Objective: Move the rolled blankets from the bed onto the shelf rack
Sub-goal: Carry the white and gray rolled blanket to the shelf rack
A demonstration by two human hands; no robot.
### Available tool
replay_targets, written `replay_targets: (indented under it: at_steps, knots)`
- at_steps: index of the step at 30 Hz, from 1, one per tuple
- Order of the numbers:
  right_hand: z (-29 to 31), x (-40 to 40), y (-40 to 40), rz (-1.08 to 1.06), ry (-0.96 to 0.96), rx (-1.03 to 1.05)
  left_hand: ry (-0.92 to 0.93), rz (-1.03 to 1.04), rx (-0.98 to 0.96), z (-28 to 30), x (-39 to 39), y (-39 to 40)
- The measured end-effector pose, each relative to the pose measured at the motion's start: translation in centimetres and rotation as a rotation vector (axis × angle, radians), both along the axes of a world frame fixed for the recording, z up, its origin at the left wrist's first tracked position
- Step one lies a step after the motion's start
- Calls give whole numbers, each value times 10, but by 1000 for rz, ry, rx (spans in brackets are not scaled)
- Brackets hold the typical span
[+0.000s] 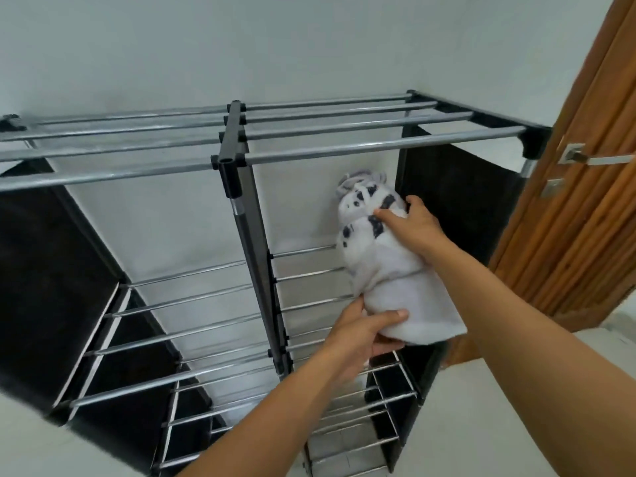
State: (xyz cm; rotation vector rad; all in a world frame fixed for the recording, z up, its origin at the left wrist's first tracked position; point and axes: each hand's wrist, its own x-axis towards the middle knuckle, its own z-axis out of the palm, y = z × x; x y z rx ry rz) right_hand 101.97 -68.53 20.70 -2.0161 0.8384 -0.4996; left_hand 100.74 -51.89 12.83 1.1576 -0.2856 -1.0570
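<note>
Two hands are on one rolled blanket (pixel 382 266), right of centre in the frame. Left hand (pixel 361 335) has the near, lower end: thumb laid across the top of the white roll, fingers curled underneath, a firm clasp. Right hand (pixel 409 223) is clamped over the far, upper part, index finger stretched along the spotted fabric and pointing left, thumb hooked over the right side, wrist bent down. Both forearms come in bare from the bottom edge, the left rising steeply from lower centre, the right sweeping in from the lower right corner.

Blanket itself: white and fluffy with dark blotches near its far end, a grey bunched tip poking up toward the wall. It lies lengthwise, slanting from lower right to upper left, inside the right-hand bay of the shelf rack (pixel 234 146), over the chrome bars of the second tier, under the top row of rails. Whether it is resting on those bars I cannot tell; the hands hide the underside.

Outward now: the rack's black centre post splits the frame, dark fabric side panels on the left and right, more tiers of bars dropping away below. Wooden door (pixel 585 201) with a metal handle (pixel 599 159) fills the right edge. Pale wall (pixel 241 46) behind.
</note>
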Motion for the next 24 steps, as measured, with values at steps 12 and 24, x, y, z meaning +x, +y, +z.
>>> replay_targets:
  at_steps: [12,24]
  knots:
    - [-17,9,-12,-26,284,-29,104,-19,55,14,30,-26]
    - [-35,-40,12,-56,90,-289,-113,-81,137,-1,27,-29]
